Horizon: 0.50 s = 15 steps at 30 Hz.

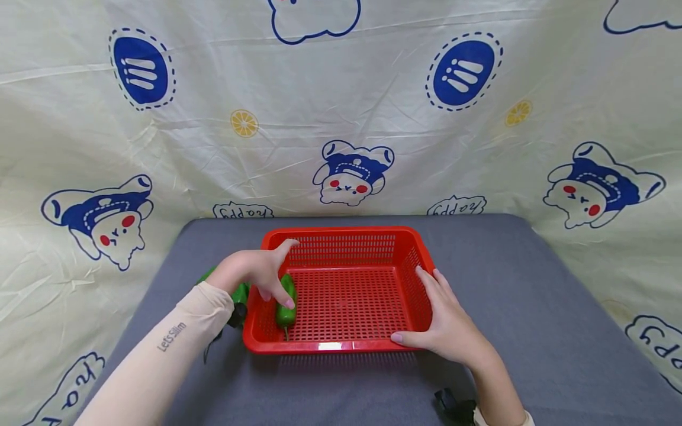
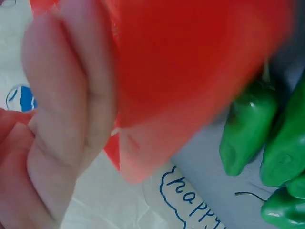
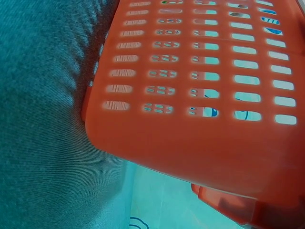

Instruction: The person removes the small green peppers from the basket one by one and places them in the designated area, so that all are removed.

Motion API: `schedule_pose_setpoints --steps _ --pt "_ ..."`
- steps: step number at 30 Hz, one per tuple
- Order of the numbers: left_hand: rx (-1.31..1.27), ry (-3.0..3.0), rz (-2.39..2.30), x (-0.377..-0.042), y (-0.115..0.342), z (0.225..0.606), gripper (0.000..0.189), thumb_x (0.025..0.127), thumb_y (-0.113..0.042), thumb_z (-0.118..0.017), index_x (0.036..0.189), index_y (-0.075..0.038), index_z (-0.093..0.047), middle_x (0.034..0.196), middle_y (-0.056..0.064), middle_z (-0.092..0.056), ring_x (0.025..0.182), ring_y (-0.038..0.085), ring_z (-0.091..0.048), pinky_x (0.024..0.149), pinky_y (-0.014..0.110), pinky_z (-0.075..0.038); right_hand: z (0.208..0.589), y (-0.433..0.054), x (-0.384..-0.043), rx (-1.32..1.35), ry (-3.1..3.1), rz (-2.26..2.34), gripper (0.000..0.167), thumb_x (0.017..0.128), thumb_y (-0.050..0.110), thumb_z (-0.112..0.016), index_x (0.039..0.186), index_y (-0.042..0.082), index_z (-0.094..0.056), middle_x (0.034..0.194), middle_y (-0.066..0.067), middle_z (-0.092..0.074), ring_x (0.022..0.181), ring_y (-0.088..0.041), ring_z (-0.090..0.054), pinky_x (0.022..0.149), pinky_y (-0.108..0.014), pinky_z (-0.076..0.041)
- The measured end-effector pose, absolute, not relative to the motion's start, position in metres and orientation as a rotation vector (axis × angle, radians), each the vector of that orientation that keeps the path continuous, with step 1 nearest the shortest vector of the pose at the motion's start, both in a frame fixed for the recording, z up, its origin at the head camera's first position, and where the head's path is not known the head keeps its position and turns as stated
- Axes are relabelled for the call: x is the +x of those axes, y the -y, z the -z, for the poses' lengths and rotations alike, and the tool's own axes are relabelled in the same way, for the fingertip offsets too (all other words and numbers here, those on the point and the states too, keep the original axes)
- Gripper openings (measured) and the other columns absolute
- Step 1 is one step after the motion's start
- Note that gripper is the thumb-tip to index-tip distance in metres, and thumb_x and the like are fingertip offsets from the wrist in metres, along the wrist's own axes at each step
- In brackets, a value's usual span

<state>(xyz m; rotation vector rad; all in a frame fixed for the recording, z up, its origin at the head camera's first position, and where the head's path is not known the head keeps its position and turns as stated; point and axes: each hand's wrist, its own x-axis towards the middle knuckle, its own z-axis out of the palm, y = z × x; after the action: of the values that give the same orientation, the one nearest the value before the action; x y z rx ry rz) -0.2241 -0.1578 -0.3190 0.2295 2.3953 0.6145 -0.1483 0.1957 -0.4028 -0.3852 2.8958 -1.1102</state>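
Note:
A red plastic basket (image 1: pixel 367 345) with slotted walls stands on the table. In it, along the left side, lies one long green pepper (image 1: pixel 286 313), stem toward me. My left hand (image 1: pixel 261 273) reaches over the basket's left wall, just above that pepper. Its thumb and a finger are spread wide, with nothing seen between them. My right hand (image 1: pixel 447 322) holds the front right corner of the basket, thumb on the front rim and fingers along the right rim. The right wrist view shows the basket's slotted wall (image 3: pixel 181 138) close up; no fingers are plain there.
Several green peppers (image 2: pixel 250 129) lie on the grey tabletop (image 1: pixel 533 319) just left of the basket, partly hidden by my left arm in the head view. A printed cloth (image 1: pixel 298 94) hangs behind the table.

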Motion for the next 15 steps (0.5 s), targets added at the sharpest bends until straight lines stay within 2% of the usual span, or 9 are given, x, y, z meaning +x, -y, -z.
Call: schedule_pose_setpoints --steps 5,8,11,15 --pt "0.197 -2.328 -0.550 -0.231 0.151 0.318 0.130 0.067 -0.029 -0.092 0.158 -0.021 0.001 0.145 0.023 -0.044 0.083 0.023 -0.073 0.085 0.034 -0.059 0.402 -0.196 -0.148 -0.396 -2.910 1.073 0.123 0.066 0.060 -0.084 0.159 0.017 -0.015 0.164 -0.017 -0.008 0.147 -0.042 -0.014 0.090 -0.064 -0.052" --pt "0.173 -2.261 -0.594 -0.235 0.150 0.320 0.129 0.069 -0.026 -0.092 0.159 -0.022 0.000 0.147 0.022 -0.039 0.088 0.025 -0.073 0.082 0.032 -0.059 0.403 -0.196 -0.148 -0.396 -2.911 1.065 0.123 0.066 0.061 -0.084 0.159 0.018 -0.015 0.164 -0.017 -0.007 0.147 -0.042 -0.014 0.091 -0.065 -0.051" --pt "0.132 -2.210 -0.693 -0.237 0.150 0.326 0.126 0.070 -0.020 -0.091 0.158 -0.022 -0.001 0.147 0.022 -0.035 0.087 0.026 -0.071 0.078 0.032 -0.060 0.403 -0.196 -0.149 -0.390 -2.900 1.081 0.124 0.065 0.059 -0.085 0.159 0.018 -0.015 0.164 -0.016 -0.007 0.147 -0.041 -0.015 0.090 -0.063 -0.052" --pt "0.087 -2.208 -0.749 -0.237 0.150 0.334 0.125 0.069 -0.016 -0.091 0.158 -0.021 -0.002 0.143 0.023 -0.037 0.085 0.025 -0.070 0.076 0.033 -0.061 0.404 -0.196 -0.150 -0.390 -2.884 1.109 0.124 0.065 0.055 -0.087 0.159 0.018 -0.015 0.164 -0.015 -0.007 0.146 -0.041 -0.015 0.086 -0.060 -0.055"
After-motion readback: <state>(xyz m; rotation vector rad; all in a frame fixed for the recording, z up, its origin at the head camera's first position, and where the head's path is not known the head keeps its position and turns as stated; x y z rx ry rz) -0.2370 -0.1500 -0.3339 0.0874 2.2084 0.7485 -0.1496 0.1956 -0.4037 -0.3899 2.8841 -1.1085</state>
